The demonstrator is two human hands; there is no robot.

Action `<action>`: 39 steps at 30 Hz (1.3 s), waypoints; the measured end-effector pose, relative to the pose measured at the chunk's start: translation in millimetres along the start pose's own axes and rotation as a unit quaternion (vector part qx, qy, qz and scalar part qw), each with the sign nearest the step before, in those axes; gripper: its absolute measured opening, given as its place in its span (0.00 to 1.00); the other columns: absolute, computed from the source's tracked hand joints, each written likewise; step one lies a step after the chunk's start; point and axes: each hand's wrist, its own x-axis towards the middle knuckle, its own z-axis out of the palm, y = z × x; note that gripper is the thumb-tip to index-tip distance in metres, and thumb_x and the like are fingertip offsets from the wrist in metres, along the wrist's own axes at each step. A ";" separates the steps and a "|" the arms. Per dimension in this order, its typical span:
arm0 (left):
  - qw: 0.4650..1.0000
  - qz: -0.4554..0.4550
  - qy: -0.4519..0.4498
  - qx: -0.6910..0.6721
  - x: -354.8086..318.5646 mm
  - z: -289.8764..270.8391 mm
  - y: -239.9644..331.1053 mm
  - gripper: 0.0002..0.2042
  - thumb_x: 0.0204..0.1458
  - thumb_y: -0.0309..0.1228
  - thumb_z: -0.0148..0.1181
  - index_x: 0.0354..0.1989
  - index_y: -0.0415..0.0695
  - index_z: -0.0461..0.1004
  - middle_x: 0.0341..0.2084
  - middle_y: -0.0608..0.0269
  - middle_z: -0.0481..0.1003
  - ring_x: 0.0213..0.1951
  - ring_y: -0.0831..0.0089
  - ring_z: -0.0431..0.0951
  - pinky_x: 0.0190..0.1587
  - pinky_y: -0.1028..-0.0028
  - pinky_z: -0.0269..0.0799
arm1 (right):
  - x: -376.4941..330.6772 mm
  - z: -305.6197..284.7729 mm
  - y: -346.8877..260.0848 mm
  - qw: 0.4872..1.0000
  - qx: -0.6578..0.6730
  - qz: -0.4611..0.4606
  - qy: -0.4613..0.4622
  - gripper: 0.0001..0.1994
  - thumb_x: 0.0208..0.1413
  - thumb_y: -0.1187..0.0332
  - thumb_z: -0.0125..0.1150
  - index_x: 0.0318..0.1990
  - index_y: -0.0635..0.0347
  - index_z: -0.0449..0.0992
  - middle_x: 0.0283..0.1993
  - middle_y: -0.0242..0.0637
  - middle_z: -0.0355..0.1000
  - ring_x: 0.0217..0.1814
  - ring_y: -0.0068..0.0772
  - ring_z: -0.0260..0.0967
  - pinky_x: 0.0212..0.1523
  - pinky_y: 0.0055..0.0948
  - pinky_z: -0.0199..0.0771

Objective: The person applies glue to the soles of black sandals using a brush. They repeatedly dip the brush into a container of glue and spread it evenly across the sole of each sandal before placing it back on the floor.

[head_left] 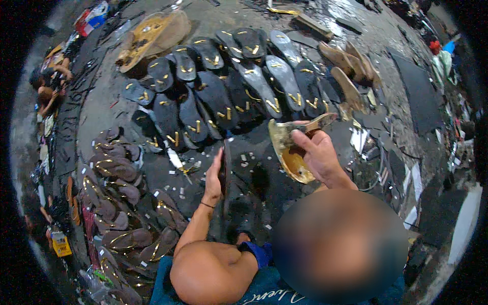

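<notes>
My left hand (215,175), fingers stretched along one side, holds a thin dark sandal sole (226,170) edge-on. Its thumb is hidden, and the sole's broad face cannot be seen. To the right, my right hand (321,156) is closed around a brush with a brown wooden handle (321,121) and a crusted, yellowish open container (300,172). Amber residue coats the container's inside. The brush head lies across its upper part. How the fingers divide between the two is partly hidden.
Ahead lie rows of black sandals with gold thong pieces (216,99). Brown sandals with gold straps (119,170) are piled at left. A stained yellow-brown tray-like piece (147,40) sits far left; curved tan pieces (348,63) stand far right. Scraps litter the floor.
</notes>
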 end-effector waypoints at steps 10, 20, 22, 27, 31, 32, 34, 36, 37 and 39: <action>0.984 -0.090 0.011 -0.151 4.1 75.5 53.3 0.26 0.63 0.47 0.37 0.60 0.39 0.63 0.52 0.53 0.71 0.50 0.64 0.75 0.55 0.66 0.71 | 38.3 35.0 35.0 0.809 -0.350 -0.469 -0.056 0.15 0.43 0.76 0.63 0.42 0.53 0.79 0.38 0.39 0.77 0.42 0.43 0.74 0.43 0.37 0.70; 0.980 0.033 -0.045 -0.189 11.3 26.0 38.9 0.29 0.60 0.50 0.38 0.61 0.39 0.61 0.54 0.47 0.68 0.50 0.55 0.75 0.51 0.59 0.74 | -27.2 51.0 34.8 0.873 -0.358 -0.273 -0.189 0.15 0.43 0.74 0.67 0.42 0.53 0.79 0.39 0.38 0.78 0.42 0.41 0.74 0.46 0.36 0.70; 0.992 0.033 0.002 -0.120 -3.3 28.9 33.2 0.30 0.60 0.51 0.39 0.62 0.40 0.61 0.54 0.49 0.69 0.50 0.56 0.75 0.52 0.59 0.74 | -5.1 63.2 20.1 0.846 -0.351 -0.342 -0.212 0.13 0.45 0.72 0.65 0.42 0.54 0.77 0.41 0.40 0.76 0.43 0.46 0.73 0.45 0.37 0.70; 0.952 -0.031 -0.085 -0.293 -11.1 60.8 66.0 0.31 0.57 0.53 0.40 0.63 0.41 0.60 0.56 0.51 0.67 0.54 0.57 0.71 0.56 0.58 0.70 | 54.4 20.3 -6.3 0.940 -0.290 -0.181 0.010 0.11 0.54 0.70 0.63 0.44 0.62 0.76 0.35 0.39 0.76 0.37 0.30 0.75 0.40 0.31 0.72; 0.963 0.008 -0.100 -0.250 -9.2 41.7 53.8 0.32 0.57 0.52 0.40 0.63 0.41 0.60 0.57 0.49 0.66 0.55 0.55 0.71 0.58 0.57 0.68 | 60.3 20.5 10.9 0.883 -0.352 -0.312 -0.003 0.10 0.55 0.70 0.62 0.42 0.63 0.76 0.37 0.42 0.77 0.40 0.33 0.76 0.42 0.29 0.73; 0.957 0.040 -0.131 -0.256 -9.6 36.3 56.5 0.30 0.59 0.50 0.37 0.63 0.40 0.60 0.58 0.50 0.66 0.55 0.56 0.71 0.59 0.57 0.67 | 72.6 19.1 3.6 0.865 -0.394 -0.309 0.028 0.10 0.54 0.69 0.62 0.41 0.63 0.76 0.38 0.43 0.78 0.42 0.38 0.77 0.43 0.31 0.74; 0.928 0.042 -0.134 -0.346 -11.4 31.4 58.2 0.29 0.60 0.49 0.38 0.61 0.39 0.61 0.55 0.50 0.68 0.53 0.57 0.73 0.57 0.58 0.68 | 53.4 27.2 13.7 0.881 -0.340 -0.327 -0.039 0.09 0.49 0.72 0.64 0.40 0.60 0.77 0.40 0.42 0.78 0.44 0.40 0.76 0.44 0.34 0.74; 0.948 0.072 -0.037 -0.307 1.8 19.7 58.7 0.28 0.60 0.48 0.38 0.60 0.38 0.62 0.53 0.51 0.70 0.52 0.56 0.73 0.56 0.57 0.69 | 15.8 41.8 35.3 0.872 -0.331 -0.340 -0.116 0.09 0.48 0.74 0.65 0.39 0.59 0.78 0.41 0.41 0.78 0.45 0.40 0.76 0.46 0.35 0.74; 0.971 0.061 0.102 -0.206 6.9 26.7 62.5 0.28 0.60 0.47 0.38 0.59 0.37 0.63 0.52 0.51 0.71 0.51 0.56 0.74 0.55 0.57 0.70 | -7.3 40.1 52.4 0.891 -0.317 -0.285 -0.159 0.10 0.46 0.75 0.65 0.39 0.57 0.79 0.41 0.40 0.78 0.45 0.39 0.75 0.47 0.35 0.73; 0.959 0.031 0.254 -0.122 3.7 19.0 71.5 0.27 0.60 0.46 0.37 0.58 0.37 0.64 0.51 0.50 0.71 0.50 0.55 0.74 0.54 0.57 0.70 | -36.3 40.3 59.3 0.887 -0.323 -0.195 -0.265 0.10 0.47 0.72 0.65 0.39 0.56 0.79 0.41 0.39 0.78 0.46 0.38 0.74 0.48 0.37 0.72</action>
